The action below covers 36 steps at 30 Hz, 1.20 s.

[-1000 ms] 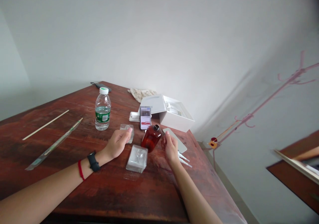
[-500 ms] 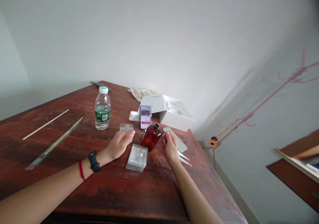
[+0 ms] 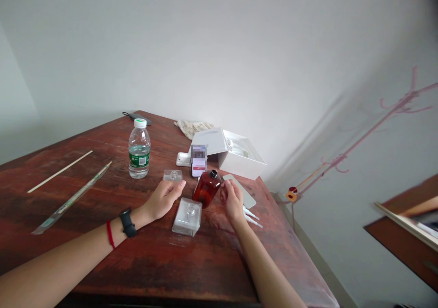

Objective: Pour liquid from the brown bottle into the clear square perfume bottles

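Note:
My left hand (image 3: 167, 197) rests on the table in a loose fist, its thumb along the curled fingers and nothing showing in it. Just behind it, partly covered, lies a clear square bottle (image 3: 172, 175). A second clear square bottle (image 3: 187, 217) is in front, between my arms. Between my two hands an open-necked amber bottle (image 3: 207, 190) stands uncapped. Close to its right side is my right hand (image 3: 232, 200), fingers curled in and no object visible in them. White pump heads (image 3: 251, 216) lie just beyond my right wrist, partly hidden.
A water bottle (image 3: 139, 150) stands to the left, near a thin stick (image 3: 59, 171) and a wrapped stick (image 3: 73, 198). Behind the amber bottle are a propped phone (image 3: 199, 162), a white open box (image 3: 242, 162) and a cloth (image 3: 191, 129). A pale flat slab (image 3: 244, 191) lies right.
The whole view has shifted very slightly to the left. Both hands and the bottles keep their places on the table.

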Available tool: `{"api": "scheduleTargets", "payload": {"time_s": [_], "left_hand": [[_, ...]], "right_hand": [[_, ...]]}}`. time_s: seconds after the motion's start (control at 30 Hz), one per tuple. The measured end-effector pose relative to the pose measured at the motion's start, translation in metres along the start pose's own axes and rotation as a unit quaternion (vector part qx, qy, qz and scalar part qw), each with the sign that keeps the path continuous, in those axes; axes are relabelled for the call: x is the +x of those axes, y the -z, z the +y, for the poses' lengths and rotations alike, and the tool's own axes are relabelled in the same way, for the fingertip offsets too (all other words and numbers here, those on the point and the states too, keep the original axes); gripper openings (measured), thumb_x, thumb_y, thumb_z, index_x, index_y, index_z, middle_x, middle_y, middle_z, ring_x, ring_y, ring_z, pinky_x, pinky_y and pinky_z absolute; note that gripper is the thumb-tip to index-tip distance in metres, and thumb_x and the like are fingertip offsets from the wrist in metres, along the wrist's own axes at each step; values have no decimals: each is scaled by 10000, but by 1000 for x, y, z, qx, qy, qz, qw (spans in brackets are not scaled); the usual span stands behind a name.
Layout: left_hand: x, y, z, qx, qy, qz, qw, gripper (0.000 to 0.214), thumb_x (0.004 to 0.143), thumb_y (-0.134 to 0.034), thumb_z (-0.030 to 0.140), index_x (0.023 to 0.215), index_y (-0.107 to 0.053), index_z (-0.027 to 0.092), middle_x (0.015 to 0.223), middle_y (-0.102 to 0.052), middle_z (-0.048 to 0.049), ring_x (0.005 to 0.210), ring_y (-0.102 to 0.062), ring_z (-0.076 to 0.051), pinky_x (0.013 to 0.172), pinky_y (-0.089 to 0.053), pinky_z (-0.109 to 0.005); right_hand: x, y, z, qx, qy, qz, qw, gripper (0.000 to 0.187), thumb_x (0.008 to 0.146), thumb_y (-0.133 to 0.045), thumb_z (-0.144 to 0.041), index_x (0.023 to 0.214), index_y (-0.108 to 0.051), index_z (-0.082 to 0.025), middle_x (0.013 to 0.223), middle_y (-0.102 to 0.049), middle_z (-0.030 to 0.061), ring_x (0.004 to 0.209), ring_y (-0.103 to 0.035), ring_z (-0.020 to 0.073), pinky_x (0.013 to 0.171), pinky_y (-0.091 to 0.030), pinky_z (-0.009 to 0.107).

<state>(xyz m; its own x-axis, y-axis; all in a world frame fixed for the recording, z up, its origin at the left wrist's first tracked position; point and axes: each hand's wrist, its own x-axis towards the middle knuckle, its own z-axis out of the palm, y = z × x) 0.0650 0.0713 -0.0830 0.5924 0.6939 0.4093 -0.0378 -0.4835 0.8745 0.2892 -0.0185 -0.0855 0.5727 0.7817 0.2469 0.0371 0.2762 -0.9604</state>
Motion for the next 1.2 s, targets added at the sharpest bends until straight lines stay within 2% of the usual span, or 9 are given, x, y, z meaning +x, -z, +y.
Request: {"api": "scheduleTargets", "payload": {"time_s": [0.5, 1.0, 1.2], "left_hand": [[1, 0, 0, 26, -5, -21, 999, 533, 1035, -404, 555, 614, -312, 240, 594, -293, 58, 562, -299, -130, 554, -253, -292], [-1, -1, 8, 60, -11, -75, 995, 484, 1023, -430, 469, 620, -290, 241, 607, -293, 55, 572, -297, -126, 567, -256, -289], [0, 0, 9, 64, -10, -79, 995, 478, 1021, -432, 461, 618, -299, 239, 614, -288, 55, 574, -300, -127, 567, -252, -287]], "right_hand": [[-1, 0, -1, 4, 9, -7, 1000, 524, 858, -703, -679, 691, -439, -257, 558, -329, -96, 484, -260, 102, 452, -189, 262], [1, 0, -1, 2, 17, -6, 1000, 552, 849, -683, -737, 688, -493, -245, 534, -332, -97, 482, -263, 97, 462, -177, 270], [1, -1, -1, -5, 21, -10, 1000, 560, 847, -673, -755, 687, -520, -241, 528, -357, -91, 478, -286, 101, 473, -194, 278]]}}
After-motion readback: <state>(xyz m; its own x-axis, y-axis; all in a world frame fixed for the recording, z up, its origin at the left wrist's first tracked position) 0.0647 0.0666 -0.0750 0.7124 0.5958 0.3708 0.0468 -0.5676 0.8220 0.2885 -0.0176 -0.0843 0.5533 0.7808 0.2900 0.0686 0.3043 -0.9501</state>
